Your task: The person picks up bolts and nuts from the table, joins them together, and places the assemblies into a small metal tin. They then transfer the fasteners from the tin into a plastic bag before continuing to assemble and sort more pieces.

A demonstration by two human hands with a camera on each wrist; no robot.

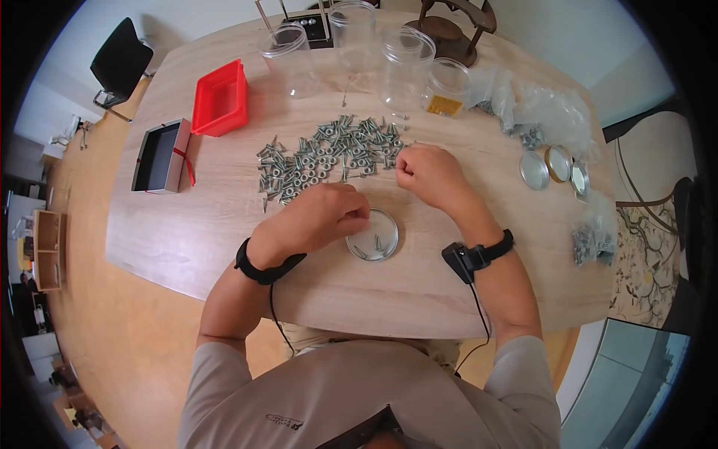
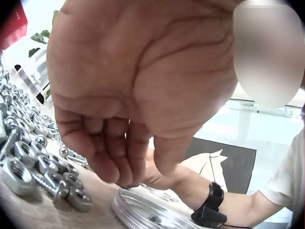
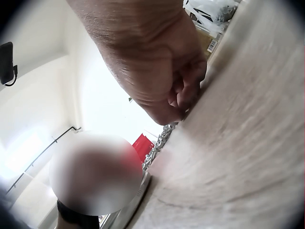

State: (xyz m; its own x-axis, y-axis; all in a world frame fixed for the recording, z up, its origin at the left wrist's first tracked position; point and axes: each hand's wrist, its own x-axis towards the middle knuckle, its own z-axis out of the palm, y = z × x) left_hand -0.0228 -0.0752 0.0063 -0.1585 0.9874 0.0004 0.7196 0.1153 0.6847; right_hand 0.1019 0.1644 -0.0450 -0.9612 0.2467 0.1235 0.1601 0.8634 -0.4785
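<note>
Near: pale wood-look table [image 1: 419, 295]. Shallow round lid [image 1: 397, 239], few screws [image 1: 378, 244] inside. Left hand [image 1: 318, 213] above its far-left rim, fingers bent, grip uncertain. Beyond: right hand [image 1: 434, 176] at right edge of screw-and-nut pile [image 1: 363, 146], fingers curled, hold hidden. Screws likely light, stiff, slick; pinch shanks. Far: clear jars [image 1: 407, 75], pale wall [image 1: 538, 30].

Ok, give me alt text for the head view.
At a wooden table, a person's left hand hovers over a round lid holding a few screws; their right hand is at the right edge of a heap of screws and nuts. Clear jars stand behind the heap, a red basket upper left.
</note>
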